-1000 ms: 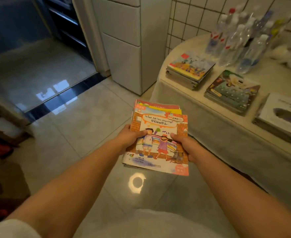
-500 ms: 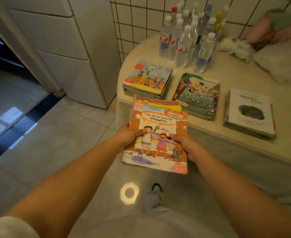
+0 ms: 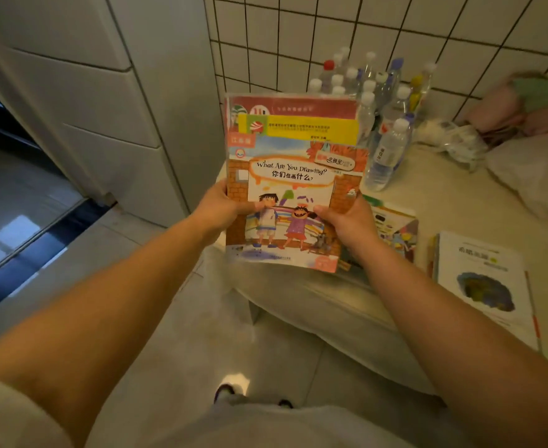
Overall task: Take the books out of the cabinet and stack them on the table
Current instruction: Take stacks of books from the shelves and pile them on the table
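Picture-book bundle, "What Are You Drawing?" uppermost: gripped between left hand at left edge and right hand at right edge, thumbs on cover, above table.

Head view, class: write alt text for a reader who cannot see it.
Both hands, left and right, hold a bundle of picture books over a table edge, near water bottles and a white book.

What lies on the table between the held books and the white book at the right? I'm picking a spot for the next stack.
In the head view, a colourful book lies there, partly hidden behind the right hand and the held books; then bare table before the white book.
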